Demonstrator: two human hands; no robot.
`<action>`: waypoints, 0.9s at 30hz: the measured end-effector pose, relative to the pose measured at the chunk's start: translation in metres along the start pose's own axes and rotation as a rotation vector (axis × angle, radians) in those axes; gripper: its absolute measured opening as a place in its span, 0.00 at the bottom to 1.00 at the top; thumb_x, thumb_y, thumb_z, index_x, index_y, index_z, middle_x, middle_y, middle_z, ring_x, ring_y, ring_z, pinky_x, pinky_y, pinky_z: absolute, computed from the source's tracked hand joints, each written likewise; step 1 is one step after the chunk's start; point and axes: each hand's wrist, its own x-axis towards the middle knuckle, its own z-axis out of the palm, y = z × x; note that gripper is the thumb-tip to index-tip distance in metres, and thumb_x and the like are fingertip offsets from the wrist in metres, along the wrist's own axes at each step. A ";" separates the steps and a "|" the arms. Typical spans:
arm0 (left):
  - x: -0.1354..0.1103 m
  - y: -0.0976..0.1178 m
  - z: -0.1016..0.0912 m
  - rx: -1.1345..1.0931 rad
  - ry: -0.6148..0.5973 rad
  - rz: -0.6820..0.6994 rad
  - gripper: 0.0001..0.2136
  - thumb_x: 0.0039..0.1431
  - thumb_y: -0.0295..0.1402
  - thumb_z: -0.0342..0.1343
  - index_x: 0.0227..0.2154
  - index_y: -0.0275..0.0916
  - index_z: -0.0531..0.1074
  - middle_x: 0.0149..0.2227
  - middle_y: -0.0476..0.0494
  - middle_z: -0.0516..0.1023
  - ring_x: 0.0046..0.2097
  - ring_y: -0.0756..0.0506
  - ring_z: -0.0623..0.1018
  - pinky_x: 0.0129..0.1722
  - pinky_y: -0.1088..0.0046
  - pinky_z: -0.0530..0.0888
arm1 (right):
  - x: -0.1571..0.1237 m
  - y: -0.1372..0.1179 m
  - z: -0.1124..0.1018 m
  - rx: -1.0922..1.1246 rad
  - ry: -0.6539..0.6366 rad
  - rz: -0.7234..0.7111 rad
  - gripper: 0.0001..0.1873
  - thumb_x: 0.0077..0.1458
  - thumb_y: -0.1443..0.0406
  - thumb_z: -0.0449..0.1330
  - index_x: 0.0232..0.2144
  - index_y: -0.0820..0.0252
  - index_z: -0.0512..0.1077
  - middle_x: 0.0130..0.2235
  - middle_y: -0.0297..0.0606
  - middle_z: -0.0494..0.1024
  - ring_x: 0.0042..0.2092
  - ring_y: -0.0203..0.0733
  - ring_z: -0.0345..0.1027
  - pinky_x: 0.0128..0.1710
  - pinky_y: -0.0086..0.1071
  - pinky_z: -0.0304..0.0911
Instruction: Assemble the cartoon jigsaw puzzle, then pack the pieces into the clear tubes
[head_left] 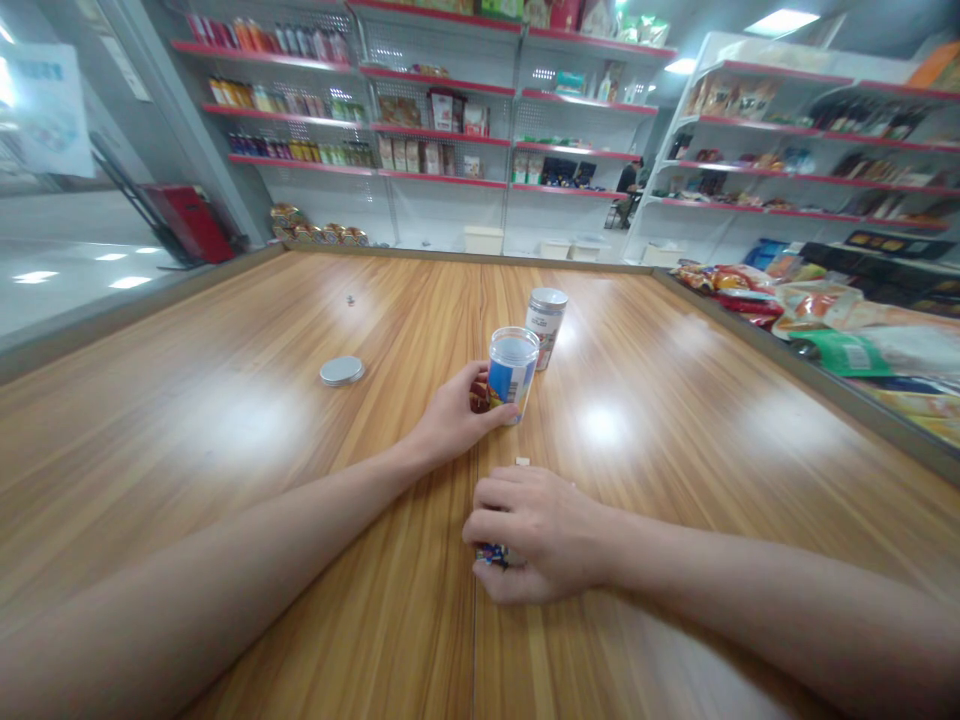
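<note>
My left hand (469,405) is wrapped round the lower part of a clear plastic jar (513,378) with a blue label. The jar stands upright and has no lid on. Nearer to me, my right hand (536,535) curls down on the table over a small pile of tiny dark and coloured pieces (491,553), mostly hidden by the fingers. A small pale piece (523,461) lies just beyond that hand. Behind the jar stands a taller can (547,325) with a silvery top. To the left, a round silver lid (342,371) rests flat.
The wooden table (225,500) has a raised edge. A few tiny bits (350,299) lie far left. Past the right edge are packaged goods (840,320). Stocked shelves (442,130) line the back, a red cart (187,222) stands at left, and a person (628,185) is far off.
</note>
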 end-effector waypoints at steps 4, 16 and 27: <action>0.000 0.002 0.001 -0.006 -0.004 0.005 0.20 0.53 0.39 0.67 0.46 0.40 0.69 0.40 0.46 0.77 0.38 0.47 0.76 0.38 0.69 0.73 | -0.001 0.002 0.002 0.000 0.001 -0.001 0.07 0.55 0.61 0.56 0.30 0.57 0.71 0.30 0.34 0.71 0.30 0.39 0.60 0.30 0.35 0.53; -0.020 0.025 -0.006 0.009 0.543 0.368 0.17 0.58 0.33 0.58 0.49 0.43 0.65 0.48 0.43 0.70 0.46 0.44 0.71 0.42 0.65 0.70 | -0.002 0.002 0.000 -0.066 0.007 0.042 0.10 0.55 0.59 0.55 0.26 0.57 0.68 0.32 0.37 0.70 0.30 0.39 0.59 0.28 0.35 0.53; -0.053 0.052 0.007 -0.318 0.022 0.256 0.14 0.70 0.37 0.45 0.37 0.39 0.75 0.40 0.40 0.78 0.42 0.43 0.77 0.43 0.63 0.75 | -0.004 0.003 0.008 -0.070 0.074 -0.090 0.10 0.55 0.65 0.55 0.22 0.56 0.65 0.20 0.30 0.69 0.24 0.37 0.60 0.23 0.34 0.51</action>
